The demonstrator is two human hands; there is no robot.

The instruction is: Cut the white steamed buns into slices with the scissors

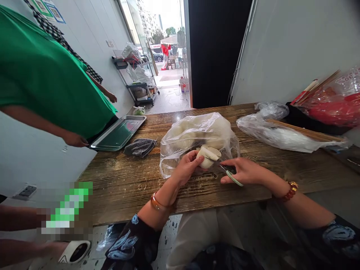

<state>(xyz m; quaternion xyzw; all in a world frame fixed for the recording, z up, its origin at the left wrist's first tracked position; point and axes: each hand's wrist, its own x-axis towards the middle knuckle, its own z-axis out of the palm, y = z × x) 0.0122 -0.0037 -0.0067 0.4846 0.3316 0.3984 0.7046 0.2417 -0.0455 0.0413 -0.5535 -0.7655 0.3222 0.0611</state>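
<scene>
My left hand (pixel 186 168) is closed around a pale steamed bun (pixel 204 162) that is slit open across its top. In my right hand (pixel 245 171) is a pair of scissors (pixel 235 179) with pale green handles, its blades reaching into the slit of the bun. Just behind my hands lies a clear plastic bag (pixel 197 129) holding several round, pale buns. The bun in my hand is in front of the bag's near side. Part of the scissor blades is hidden by the bun.
On the wooden table (pixel 120 195) are a grey cloth (pixel 140 147) and a metal tray (pixel 119 133), which a person in green (pixel 53 75) touches. Plastic bags (pixel 272 129) and skewers (pixel 323 86) lie at right. A cart (pixel 137 80) stands by the door.
</scene>
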